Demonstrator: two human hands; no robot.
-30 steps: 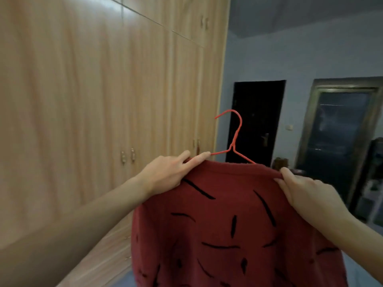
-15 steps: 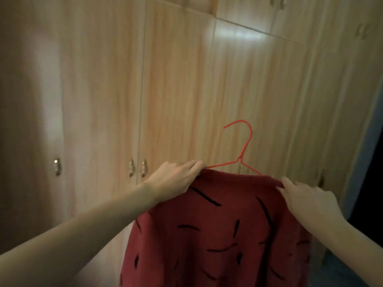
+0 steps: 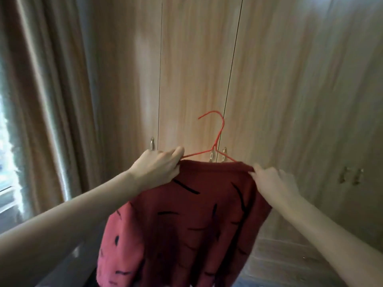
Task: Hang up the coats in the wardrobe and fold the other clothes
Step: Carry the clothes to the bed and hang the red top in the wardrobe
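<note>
Fingers of the left hand [image 3: 159,165] and right hand [image 3: 273,181] grip the shoulders of the red top [image 3: 186,224], its hanger [image 3: 215,141] hook facing the shut wardrobe doors [image 3: 196,69] ahead, handles [image 3: 217,157] just behind.

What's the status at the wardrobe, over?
Left hand and right hand each grip a shoulder of the red garment on its red hanger. Wardrobe doors closed, blocking the way.
</note>
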